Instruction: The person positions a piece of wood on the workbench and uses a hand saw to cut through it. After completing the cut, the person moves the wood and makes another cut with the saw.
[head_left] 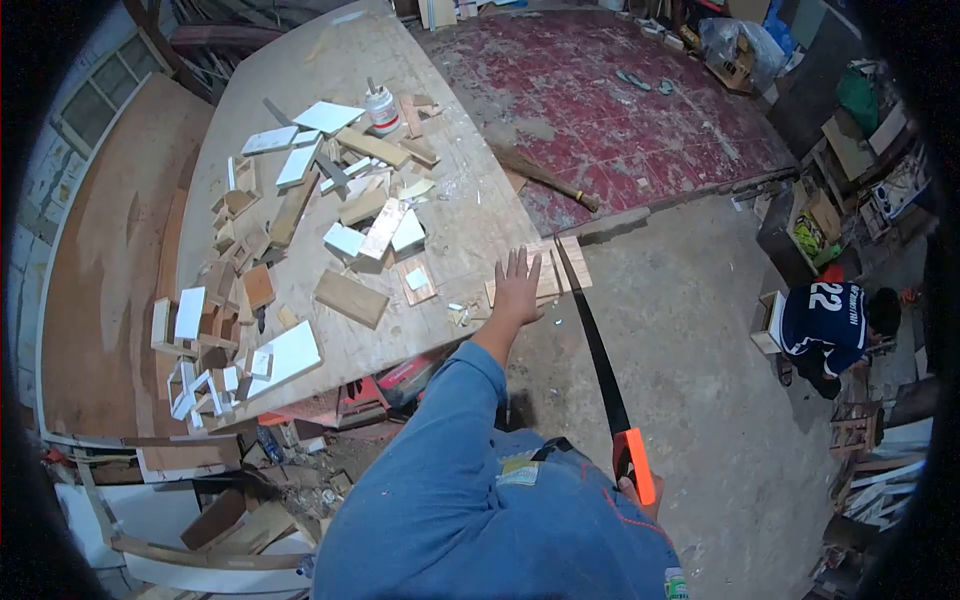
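My left hand (517,290) lies flat with its fingers spread on a thin wooden board (574,265) at the table's right edge, and part of the board juts out past that edge. In my right hand (636,492), mostly hidden by the handle and my sleeve, is a handsaw with an orange handle (636,455). Its long dark blade (598,358) runs up to the board, the tip end overlapping it just right of my left fingers. Small white and wooden chips lie on the table beside my left hand.
The wooden worktable (450,170) carries many wood offcuts (352,298), white panels (290,360) and a white tub (381,110). A broom (550,178) lies beyond its right edge. A person in a dark blue shirt (825,325) sits low at the right, near scrap piles.
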